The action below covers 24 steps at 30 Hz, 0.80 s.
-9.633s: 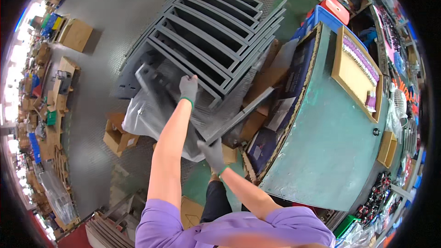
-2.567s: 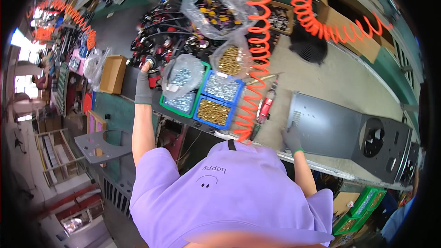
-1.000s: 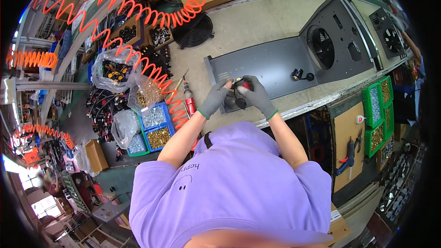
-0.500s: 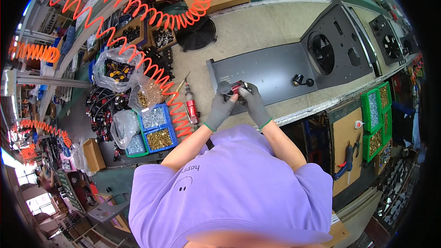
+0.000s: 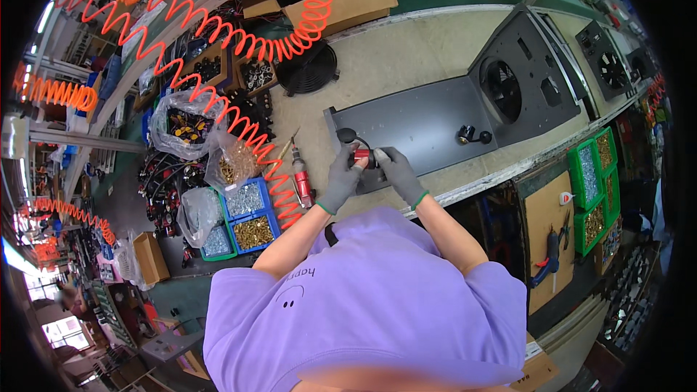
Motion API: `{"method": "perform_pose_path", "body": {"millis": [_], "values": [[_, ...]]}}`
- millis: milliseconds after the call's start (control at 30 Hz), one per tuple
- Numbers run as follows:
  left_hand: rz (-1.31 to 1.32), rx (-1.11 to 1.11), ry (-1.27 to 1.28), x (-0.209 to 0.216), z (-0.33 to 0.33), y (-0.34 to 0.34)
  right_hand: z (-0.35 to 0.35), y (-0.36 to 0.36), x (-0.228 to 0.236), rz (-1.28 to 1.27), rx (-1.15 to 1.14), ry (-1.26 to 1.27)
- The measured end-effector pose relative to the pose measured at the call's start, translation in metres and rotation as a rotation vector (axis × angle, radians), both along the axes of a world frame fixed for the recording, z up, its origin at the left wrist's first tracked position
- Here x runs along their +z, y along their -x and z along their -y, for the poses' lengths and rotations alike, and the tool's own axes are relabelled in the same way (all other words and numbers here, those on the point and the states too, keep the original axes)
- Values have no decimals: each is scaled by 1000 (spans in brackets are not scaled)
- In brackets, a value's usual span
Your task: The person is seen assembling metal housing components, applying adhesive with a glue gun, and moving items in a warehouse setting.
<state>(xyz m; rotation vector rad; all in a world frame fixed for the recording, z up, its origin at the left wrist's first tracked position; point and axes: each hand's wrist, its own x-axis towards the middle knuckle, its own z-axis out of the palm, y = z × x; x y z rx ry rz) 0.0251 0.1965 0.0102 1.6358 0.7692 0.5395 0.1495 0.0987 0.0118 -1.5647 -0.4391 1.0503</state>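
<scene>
Turned since half a second ago, the red-and-black part (image 5: 361,154) sits near mid-frame, pinched between your gloved left hand (image 5: 343,180) and right hand (image 5: 399,174), apparently for steadiness, by the grey panel (image 5: 428,120).

Rnd blk end (image 5: 347,135) of red part (image 5: 361,153) now far side, prev. near.
</scene>
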Motion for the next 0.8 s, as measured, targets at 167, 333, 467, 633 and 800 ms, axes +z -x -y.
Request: {"method": "perform_pose_path", "body": {"millis": [167, 333, 467, 633, 800], "values": [[-318, -253, 203, 14, -10, 7, 5, 9, -13, 63, 43, 39], [-241, -177, 300, 22, -7, 3, 3, 14, -9, 471, 59, -82], [-281, -89, 537, 27, -13, 2, 8, 10, 6, 741, 102, -272], [-63, -52, 238, 10, -8, -2, 5, -3, 16, 451, 249, 51], [-90, -13, 238, -11, -12, 3, 8, -8, 12, 510, 252, -113]]}}
